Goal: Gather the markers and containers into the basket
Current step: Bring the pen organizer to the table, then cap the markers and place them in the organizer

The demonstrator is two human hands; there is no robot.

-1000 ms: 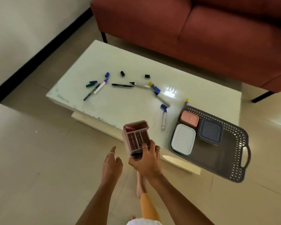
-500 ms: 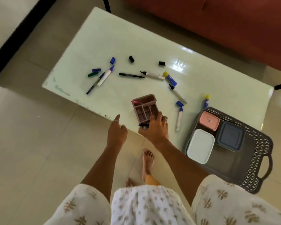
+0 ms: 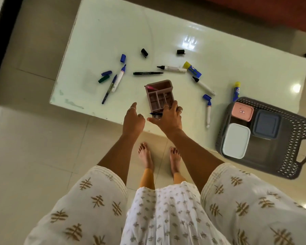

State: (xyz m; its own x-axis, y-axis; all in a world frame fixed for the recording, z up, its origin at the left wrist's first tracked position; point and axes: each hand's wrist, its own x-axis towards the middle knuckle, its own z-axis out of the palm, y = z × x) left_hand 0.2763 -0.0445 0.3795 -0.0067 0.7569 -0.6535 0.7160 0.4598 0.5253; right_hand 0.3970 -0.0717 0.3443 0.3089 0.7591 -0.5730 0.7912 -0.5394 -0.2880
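My right hand [image 3: 168, 117] grips the near end of a brown divided organizer [image 3: 159, 96] over the table's front edge; a blue pen [image 3: 155, 114] is pinched under the same fingers and a pink marker [image 3: 151, 88] lies in the organizer. My left hand [image 3: 132, 119] hovers just left of it, fingers loosely apart, holding nothing. Several markers [image 3: 117, 78] and loose caps [image 3: 144, 52] lie scattered on the white table [image 3: 237, 64]. The grey basket [image 3: 293, 138] at the right holds a pink container [image 3: 242, 111], a dark blue container [image 3: 266, 123] and a white container [image 3: 236, 140].
The basket overhangs the table's front right corner. Two glue sticks [image 3: 193, 68] lie among the markers, one [image 3: 236, 90] right behind the basket. A red sofa [image 3: 272, 13] runs along the far side. My bare feet [image 3: 146, 156] stand on the tiled floor below the table edge.
The organizer in my right hand has moved forward from in front of the table to over its front edge. My left hand moved along beside it. My head has tipped further down.
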